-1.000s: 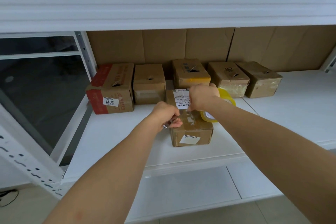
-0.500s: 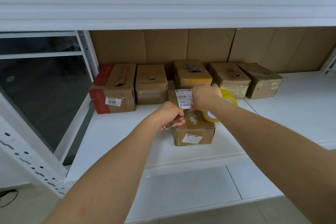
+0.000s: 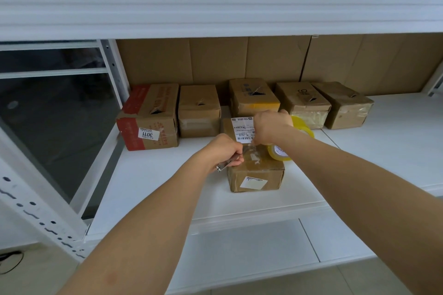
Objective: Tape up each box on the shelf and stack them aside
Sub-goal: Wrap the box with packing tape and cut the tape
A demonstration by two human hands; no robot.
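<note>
A small brown box with a white shipping label lies at the front of the white shelf. My left hand grips a thin metal blade at the box's left top edge. My right hand holds a roll of yellowish clear tape over the box's right side, with a strip of tape stretched across the top between my hands. Five more brown boxes stand in a row behind: a red-printed one, and others.
Cardboard sheets line the back of the shelf. A white upper shelf hangs overhead. A white perforated upright stands at the left, with a dark opening beside it. A lower shelf lies below.
My hands have stayed on the front box, the left shifting slightly toward the tape strip. The view has drifted a little.
</note>
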